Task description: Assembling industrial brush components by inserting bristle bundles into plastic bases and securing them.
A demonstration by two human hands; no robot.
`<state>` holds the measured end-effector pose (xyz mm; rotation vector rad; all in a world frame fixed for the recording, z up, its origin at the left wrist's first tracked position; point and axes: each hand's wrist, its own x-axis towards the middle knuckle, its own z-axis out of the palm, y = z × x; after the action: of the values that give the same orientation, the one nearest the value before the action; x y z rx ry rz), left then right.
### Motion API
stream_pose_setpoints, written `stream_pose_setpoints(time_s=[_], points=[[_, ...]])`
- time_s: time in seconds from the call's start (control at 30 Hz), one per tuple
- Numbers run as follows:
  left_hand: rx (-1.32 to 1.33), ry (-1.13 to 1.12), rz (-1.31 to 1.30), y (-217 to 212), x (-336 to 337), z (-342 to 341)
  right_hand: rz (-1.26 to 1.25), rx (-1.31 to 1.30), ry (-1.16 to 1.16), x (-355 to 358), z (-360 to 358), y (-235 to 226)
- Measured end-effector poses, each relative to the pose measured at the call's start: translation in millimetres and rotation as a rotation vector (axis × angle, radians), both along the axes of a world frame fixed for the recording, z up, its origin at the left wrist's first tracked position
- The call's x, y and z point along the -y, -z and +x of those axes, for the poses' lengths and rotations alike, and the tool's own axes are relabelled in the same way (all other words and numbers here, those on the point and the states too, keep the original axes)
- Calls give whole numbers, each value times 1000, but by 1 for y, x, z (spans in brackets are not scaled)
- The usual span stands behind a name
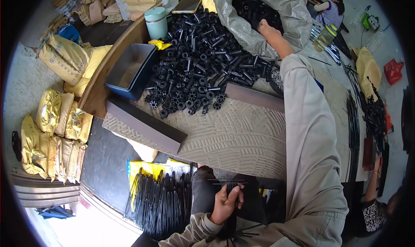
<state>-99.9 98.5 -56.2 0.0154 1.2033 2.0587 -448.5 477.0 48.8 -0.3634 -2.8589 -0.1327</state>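
Hands first, at two depths in my feed: nearest to me, the left hand [225,203] pinched a small dark piece [232,185] between thumb and fingers, just off the near edge of the bench [233,139], with thin rods sticking out to both sides of it. The right hand [267,29], at the end of a pale sleeve [307,117], reached over to the bench's far side and into the mouth of a grey woven sack [298,20] that held black parts. Its fingertips were hidden, so I could not tell whether it grasped anything.

Left of the left hand and below the near edge, I saw a sheaf of slim black rods [160,203] packed close by yellow packaging [149,168]. One brown bar [145,126] lay slantwise toward the bench's near left corner; a second brown bar [255,98] lay farther in, near the sleeve. Behind both bars spread a heap of black tubular parts [194,70]. Along the left edge stood an open blue bin [129,72], then a mint-green lidded cup [156,23], with a phone [186,5] near the far edge.

Farther off, I had golden bags [47,147] to the left and, upper right, a seated person [330,14] in a patterned top.
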Motion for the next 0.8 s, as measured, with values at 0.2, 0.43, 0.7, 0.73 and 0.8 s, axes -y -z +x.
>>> stream_pose_setpoints(time_s=[0.2,0.43,0.7,0.73,0.8], points=[[-43,-30,-12,-9,8,12,301,-320,-123,29,35,-43],[-67,-41,-4,-15,11,15,-547,-154,-439,133,141,-61],[-160,-54,11,-31,14,39,-240,-260,-353,187,212,20],[-179,-58,7,-32,15,43,-204,-364,-332,186,213,22],[-193,-55,7,-35,15,50,-131,-505,-405,184,211,21]])
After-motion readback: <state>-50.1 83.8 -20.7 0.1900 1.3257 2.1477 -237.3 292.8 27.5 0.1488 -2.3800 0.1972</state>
